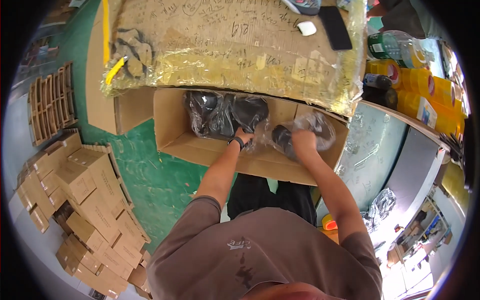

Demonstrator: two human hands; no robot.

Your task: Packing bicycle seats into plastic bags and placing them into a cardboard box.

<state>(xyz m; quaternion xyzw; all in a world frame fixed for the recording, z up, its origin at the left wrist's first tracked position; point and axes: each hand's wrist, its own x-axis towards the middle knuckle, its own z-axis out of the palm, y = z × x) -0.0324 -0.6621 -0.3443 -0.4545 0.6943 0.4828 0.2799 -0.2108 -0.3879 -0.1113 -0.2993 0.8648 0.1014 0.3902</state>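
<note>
An open cardboard box [172,145] lies in front of me. Several rounded black objects [251,111] in clear plastic bags fill its left and middle part; their exact kind is unclear. My left hand [244,136], with a black band at the wrist, grips the near edge of this wrapping, its fingers partly hidden. Farther right in the box, my right hand [304,142] is closed on a clear plastic bag [322,131], slightly blurred. A dark rounded object [283,136] shows in the plastic beside it.
A taped cardboard surface [210,40] overhangs the box's far side, bearing a black phone [335,28] and a small white case [306,28]. Plastic bottles [395,47] and yellow packs [425,82] stand right. Stacked cartons [95,200] and wooden pallets [52,97] are at left.
</note>
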